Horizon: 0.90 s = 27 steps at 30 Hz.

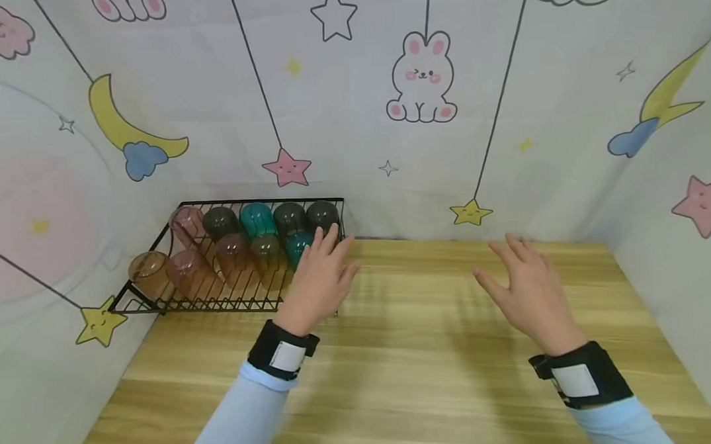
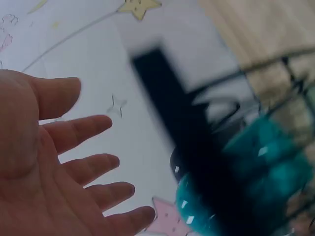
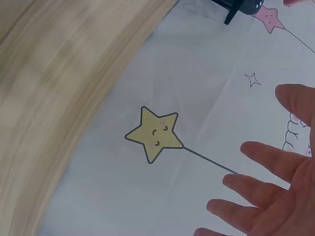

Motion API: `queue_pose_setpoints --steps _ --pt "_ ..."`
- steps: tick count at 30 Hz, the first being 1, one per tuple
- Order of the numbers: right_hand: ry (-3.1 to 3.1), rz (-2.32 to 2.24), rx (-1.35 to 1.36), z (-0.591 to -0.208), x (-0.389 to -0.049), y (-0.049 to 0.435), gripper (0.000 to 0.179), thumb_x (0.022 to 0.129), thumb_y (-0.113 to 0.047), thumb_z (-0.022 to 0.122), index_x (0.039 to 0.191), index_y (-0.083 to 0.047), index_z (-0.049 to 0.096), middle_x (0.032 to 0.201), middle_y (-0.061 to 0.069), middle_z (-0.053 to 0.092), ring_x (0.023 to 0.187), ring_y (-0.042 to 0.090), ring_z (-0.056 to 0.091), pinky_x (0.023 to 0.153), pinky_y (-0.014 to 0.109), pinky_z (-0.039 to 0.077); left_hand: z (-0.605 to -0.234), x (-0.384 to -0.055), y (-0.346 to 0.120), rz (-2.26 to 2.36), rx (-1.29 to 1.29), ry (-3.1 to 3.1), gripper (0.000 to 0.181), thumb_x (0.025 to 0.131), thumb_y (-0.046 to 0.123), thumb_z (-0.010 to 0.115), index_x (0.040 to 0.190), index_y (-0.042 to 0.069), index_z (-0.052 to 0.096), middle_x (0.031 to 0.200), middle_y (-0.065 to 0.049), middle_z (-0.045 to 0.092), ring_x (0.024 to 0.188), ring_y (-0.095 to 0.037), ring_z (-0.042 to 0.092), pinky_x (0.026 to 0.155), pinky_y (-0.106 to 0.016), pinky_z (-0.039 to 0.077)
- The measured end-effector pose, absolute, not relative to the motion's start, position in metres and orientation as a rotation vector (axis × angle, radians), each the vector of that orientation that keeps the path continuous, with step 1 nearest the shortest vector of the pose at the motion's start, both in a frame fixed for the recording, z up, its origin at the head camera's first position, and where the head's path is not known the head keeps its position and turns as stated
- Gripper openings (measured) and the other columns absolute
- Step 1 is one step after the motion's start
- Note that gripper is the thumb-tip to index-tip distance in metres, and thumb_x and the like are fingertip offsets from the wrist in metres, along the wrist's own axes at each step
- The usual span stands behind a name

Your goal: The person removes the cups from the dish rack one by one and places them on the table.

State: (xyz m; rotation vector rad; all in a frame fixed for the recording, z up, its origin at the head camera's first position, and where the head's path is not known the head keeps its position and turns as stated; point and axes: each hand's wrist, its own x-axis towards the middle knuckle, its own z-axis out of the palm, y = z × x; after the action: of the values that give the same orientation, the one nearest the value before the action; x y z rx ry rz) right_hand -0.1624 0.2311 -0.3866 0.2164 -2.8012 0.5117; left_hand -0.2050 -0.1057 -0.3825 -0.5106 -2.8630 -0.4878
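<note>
A black wire rack (image 1: 216,311) stands at the back left of the wooden table, holding several coloured, see-through cups set upside down in two rows. Among them are a teal cup (image 1: 257,218), a pink cup (image 1: 189,272) and an amber cup (image 1: 149,271). My left hand (image 1: 316,280) hovers over the rack's right end, fingers spread and holding nothing. It hides part of the front teal cup (image 1: 297,246). In the left wrist view the rack's dark bar blurs across the teal cup (image 2: 270,157). My right hand (image 1: 531,294) hangs above the table's right side, fingers apart, nothing in it.
The wooden tabletop (image 1: 410,378) reaches a white cloth wall (image 1: 374,102) printed with stars, a moon and a rabbit. Similar cloth closes the left and right sides. The rack stands close to the back and left walls.
</note>
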Motion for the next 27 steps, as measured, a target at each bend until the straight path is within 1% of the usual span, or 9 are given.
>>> queue_pose_setpoints --steps 2,4,8,12,16,21,24,27 --pt "-2.77 0.533 0.237 -0.387 -0.162 0.229 0.066 0.09 -0.057 0.049 0.137 -0.01 0.047 0.147 0.026 0.032 0.135 0.049 0.025 0.102 0.07 0.02 -0.372 -0.21 -0.118 -0.468 -0.509 -2.845 0.048 0.098 0.036 0.046 0.141 0.017 0.042 0.155 -0.013 0.021 0.144 -0.037 0.011 0.111 -0.06 0.021" --pt "-2.762 0.551 0.263 -0.388 -0.161 0.225 0.065 0.09 -0.055 0.05 0.136 -0.009 0.048 0.146 0.027 0.034 0.135 0.05 0.025 0.102 0.07 0.02 -0.363 -0.215 -0.129 -0.441 -0.485 -2.839 0.045 0.097 0.031 0.049 0.14 0.017 0.044 0.155 -0.013 0.023 0.144 -0.038 0.012 0.111 -0.06 0.021" --pt "-2.793 0.579 0.326 -0.394 -0.159 0.215 0.065 0.09 -0.054 0.051 0.134 -0.007 0.049 0.147 0.026 0.033 0.136 0.05 0.024 0.103 0.071 0.017 -0.353 -0.223 -0.147 -0.405 -0.404 -2.89 0.049 0.095 0.028 0.054 0.141 0.017 0.042 0.155 -0.015 0.022 0.143 -0.041 0.012 0.109 -0.063 0.022" --pt "-2.818 0.583 0.373 -0.4 -0.159 0.205 0.064 0.089 -0.054 0.054 0.133 -0.007 0.051 0.147 0.024 0.033 0.135 0.049 0.026 0.104 0.07 0.018 -0.357 -0.229 -0.154 -0.382 -0.374 -3.02 0.058 0.091 0.028 0.06 0.144 0.02 0.038 0.156 -0.016 0.017 0.142 -0.044 0.008 0.107 -0.066 0.021" --pt "-2.83 0.574 0.394 -0.406 -0.157 0.2 0.06 0.088 -0.052 0.057 0.13 -0.009 0.054 0.145 0.024 0.036 0.135 0.049 0.027 0.103 0.07 0.02 -0.369 -0.235 -0.154 -0.366 -0.387 -3.089 0.064 0.088 0.025 0.066 0.145 0.023 0.036 0.156 -0.016 0.015 0.142 -0.045 0.009 0.106 -0.066 0.022" --pt "-2.832 0.565 0.416 -0.41 -0.158 0.196 0.059 0.087 -0.051 0.058 0.129 -0.009 0.055 0.145 0.024 0.037 0.134 0.049 0.029 0.103 0.069 0.022 -0.377 -0.238 -0.154 -0.341 -0.389 -3.074 0.067 0.084 0.021 0.07 0.143 0.021 0.039 0.155 -0.018 0.017 0.141 -0.045 0.013 0.109 -0.061 0.022" --pt "-2.835 0.575 0.417 -0.411 -0.157 0.194 0.059 0.087 -0.05 0.059 0.129 -0.009 0.055 0.146 0.023 0.036 0.134 0.049 0.029 0.103 0.069 0.023 -0.378 -0.24 -0.154 -0.329 -0.407 -3.059 0.067 0.082 0.017 0.071 0.142 0.019 0.041 0.154 -0.019 0.02 0.141 -0.045 0.015 0.111 -0.057 0.022" --pt "-2.838 0.582 0.416 -0.414 -0.157 0.192 0.059 0.087 -0.05 0.059 0.128 -0.008 0.056 0.145 0.024 0.037 0.134 0.049 0.029 0.103 0.067 0.026 -0.378 -0.241 -0.153 -0.332 -0.412 -3.065 0.065 0.082 0.012 0.07 0.14 0.018 0.043 0.153 -0.019 0.022 0.14 -0.045 0.017 0.111 -0.056 0.023"
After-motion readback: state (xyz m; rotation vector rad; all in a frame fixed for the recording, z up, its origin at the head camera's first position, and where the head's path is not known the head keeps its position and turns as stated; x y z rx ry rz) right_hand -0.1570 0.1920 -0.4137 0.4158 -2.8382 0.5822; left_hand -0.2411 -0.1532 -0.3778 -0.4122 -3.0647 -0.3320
